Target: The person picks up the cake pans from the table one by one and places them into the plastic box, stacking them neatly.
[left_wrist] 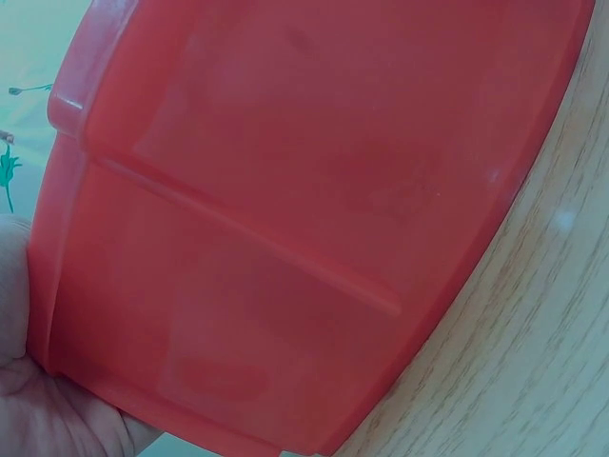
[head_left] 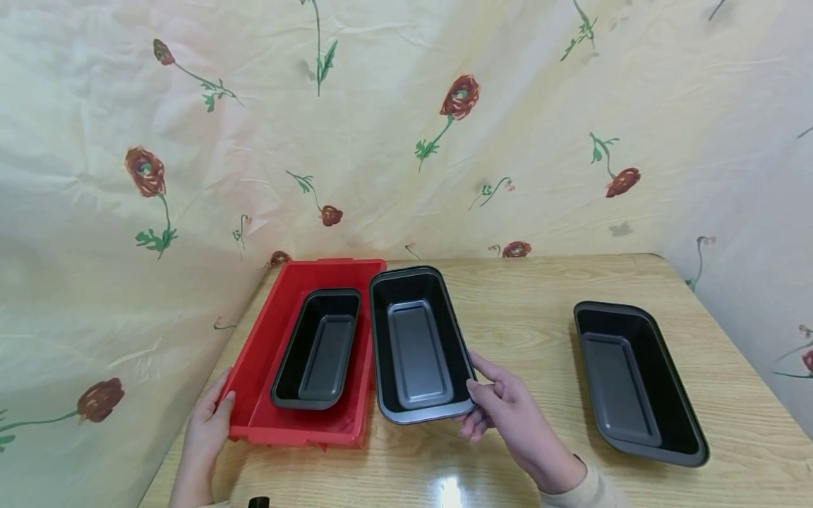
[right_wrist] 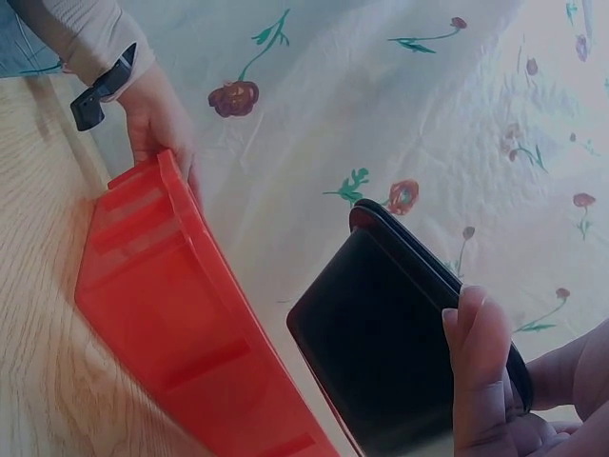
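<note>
A black loaf pan (head_left: pixel 419 353) is held off the table beside the right side of a red plastic bin (head_left: pixel 254 416). My right hand (head_left: pixel 508 416) pinches its near right corner, thumb on the rim and fingers beneath. In the right wrist view the pan's dark outer wall (right_wrist: pixel 390 333) faces the camera, apart from the table. My left hand (head_left: pixel 206 423) grips the bin's near left rim; the left wrist view shows the bin's outer wall (left_wrist: pixel 257 219) close up. Inside the bin lies a second loaf pan (head_left: pixel 327 356).
A third black loaf pan (head_left: pixel 622 388) stands on the right of the wooden table (head_left: pixel 508 296). Cloth with printed flowers (head_left: pixel 381 127) hangs behind the table and along its sides. A small black object (head_left: pixel 258 502) shows at the bottom edge.
</note>
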`<state>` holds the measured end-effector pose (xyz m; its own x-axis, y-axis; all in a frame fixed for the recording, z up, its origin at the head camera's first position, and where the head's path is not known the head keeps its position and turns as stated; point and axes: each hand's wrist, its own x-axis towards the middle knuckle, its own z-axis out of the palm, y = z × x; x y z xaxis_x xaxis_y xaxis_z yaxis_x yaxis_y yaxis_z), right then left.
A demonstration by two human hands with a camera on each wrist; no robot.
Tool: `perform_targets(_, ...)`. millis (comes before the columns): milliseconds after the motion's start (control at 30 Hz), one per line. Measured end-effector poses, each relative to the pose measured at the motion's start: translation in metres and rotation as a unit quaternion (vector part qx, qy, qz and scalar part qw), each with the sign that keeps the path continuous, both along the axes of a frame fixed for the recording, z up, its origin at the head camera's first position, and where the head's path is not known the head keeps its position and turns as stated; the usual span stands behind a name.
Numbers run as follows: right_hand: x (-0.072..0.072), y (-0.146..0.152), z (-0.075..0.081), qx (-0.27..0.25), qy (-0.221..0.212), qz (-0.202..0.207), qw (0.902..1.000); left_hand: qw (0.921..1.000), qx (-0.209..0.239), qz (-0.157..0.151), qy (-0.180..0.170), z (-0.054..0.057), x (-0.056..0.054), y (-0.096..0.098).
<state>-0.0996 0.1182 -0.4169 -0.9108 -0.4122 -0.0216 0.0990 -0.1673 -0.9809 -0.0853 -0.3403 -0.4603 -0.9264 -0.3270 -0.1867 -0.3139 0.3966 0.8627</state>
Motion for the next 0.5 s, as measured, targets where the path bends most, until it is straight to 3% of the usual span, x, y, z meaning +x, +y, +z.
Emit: perform_targets(500,-0.0008,-0.0048,0.0017,-0.008,0.007,0.004,0.9999,1.0000,-0.001,0.003,0.002,0.0008,-0.0001,0.0014)
